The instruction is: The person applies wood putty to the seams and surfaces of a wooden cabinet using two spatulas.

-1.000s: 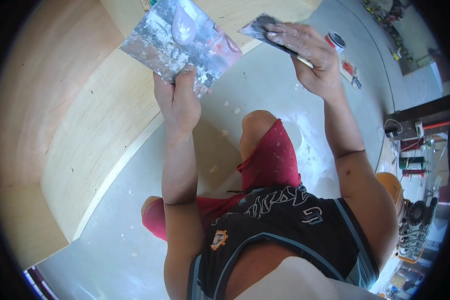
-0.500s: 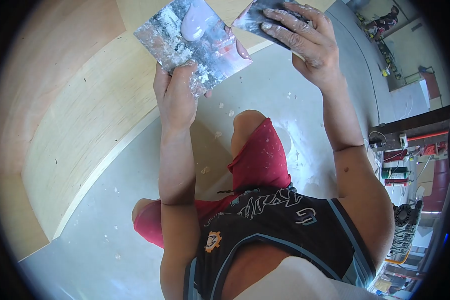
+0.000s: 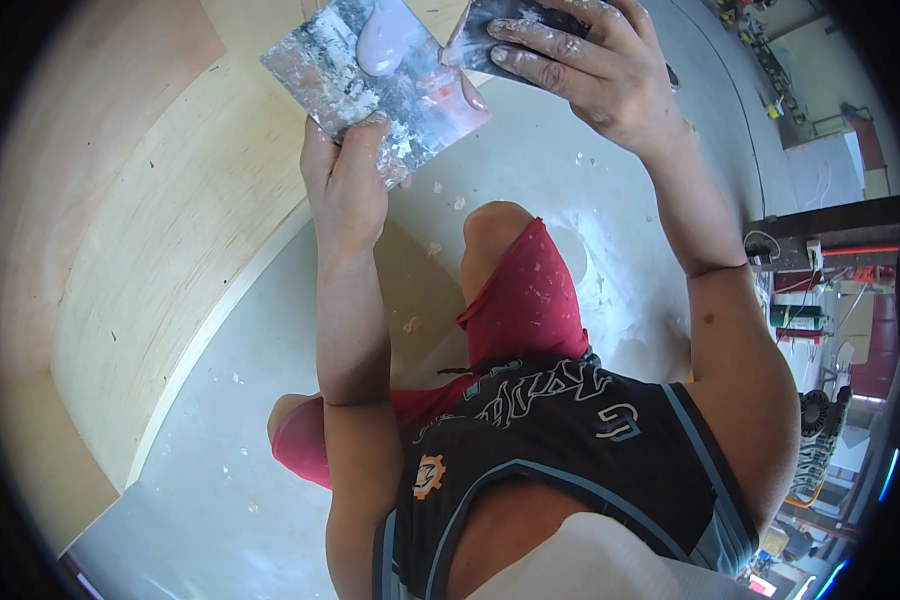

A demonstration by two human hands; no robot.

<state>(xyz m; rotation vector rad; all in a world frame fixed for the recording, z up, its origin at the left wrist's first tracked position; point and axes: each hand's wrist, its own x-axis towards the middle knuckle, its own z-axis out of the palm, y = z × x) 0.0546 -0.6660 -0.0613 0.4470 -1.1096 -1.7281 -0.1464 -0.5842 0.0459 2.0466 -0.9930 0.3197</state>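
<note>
My left hand [image 3: 348, 192] grips the lower corner of a flat metal putty plate [image 3: 320, 70], thumb on top and fingers underneath. Pale lilac putty [image 3: 383, 45] lies in a smooth dollop near the plate's top, with dried white crust beside it. More pinkish putty clings along the right edge. In my right hand [image 3: 615, 80] is a dark, flat putty scraper [image 3: 480, 32], its face covered by my outstretched, putty-smeared fingers. The scraper's left edge is right at the plate's upper right edge.
A curved plywood panel [image 3: 170, 230] rises on the left from the grey floor [image 3: 270, 400], which is spotted with dried putty. My knees in red shorts [image 3: 525, 300] are below my hands. At the right stand a dark beam [image 3: 840, 230] and shelves with stored items.
My right hand has shifted slightly left, bringing the scraper from a small gap up to the plate's edge. The plate has moved a little left and up.
</note>
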